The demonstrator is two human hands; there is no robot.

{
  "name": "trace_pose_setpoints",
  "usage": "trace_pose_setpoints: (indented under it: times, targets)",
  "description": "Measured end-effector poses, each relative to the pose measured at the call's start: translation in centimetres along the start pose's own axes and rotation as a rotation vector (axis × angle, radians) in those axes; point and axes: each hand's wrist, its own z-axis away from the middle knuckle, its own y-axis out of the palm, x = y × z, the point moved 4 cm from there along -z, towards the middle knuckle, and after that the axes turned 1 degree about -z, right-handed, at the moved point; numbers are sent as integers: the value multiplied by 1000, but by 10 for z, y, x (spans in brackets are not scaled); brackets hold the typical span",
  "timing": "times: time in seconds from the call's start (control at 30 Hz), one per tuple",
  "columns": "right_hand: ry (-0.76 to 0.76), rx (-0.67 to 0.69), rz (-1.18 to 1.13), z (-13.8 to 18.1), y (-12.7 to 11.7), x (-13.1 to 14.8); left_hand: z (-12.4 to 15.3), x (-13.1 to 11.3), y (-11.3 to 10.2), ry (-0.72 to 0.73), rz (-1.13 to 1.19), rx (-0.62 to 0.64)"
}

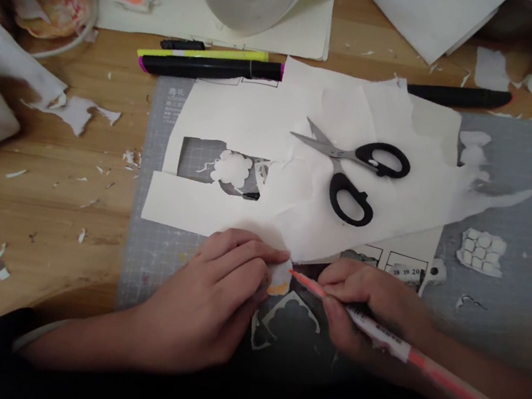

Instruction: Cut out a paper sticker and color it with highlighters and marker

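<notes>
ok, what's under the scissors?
The scissors lie open on overlapping white paper sheets, which rest on a grey cutting mat. The paper hides the mat directly beneath them.

We see our right hand (pixel 370 305) around an orange-pink pen (pixel 421 363) with a white band, its tip at a small white cutout (pixel 278 280) tinged orange under our left hand (pixel 219 292). Beneath both hands lies a grey gridded mat (pixel 505 302). Beyond our fingers, black-handled scissors (pixel 350 169) rest on white paper (pixel 268 120); farther off are yellow (pixel 202 54) and black-magenta markers (pixel 210 67).
</notes>
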Motion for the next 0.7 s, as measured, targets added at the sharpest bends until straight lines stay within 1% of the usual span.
trace_pose_setpoints:
  times: [0.07,0.17,0.23,0.4,0.5,0.6,0.7]
  targets:
    - [-48,6,-27,1,1,1,0,0,0,2,-1,1]
    - [-95,-63,-53,3,0,1,-1,0,0,7,-3,-1]
    - [-53,-96,-40,4,0,-1,0,0,1,5,-1,3]
    - [-54,-44,-29,4,2,0,0,0,0,1,-1,-1]
    - [-13,-78,-20,3,0,-1,0,0,0,-3,2,3]
    - [-57,-75,-50,4,1,0,0,0,0,0,5,-2]
    - [9,-70,-12,5,3,-3,0,0,0,-1,4,-6]
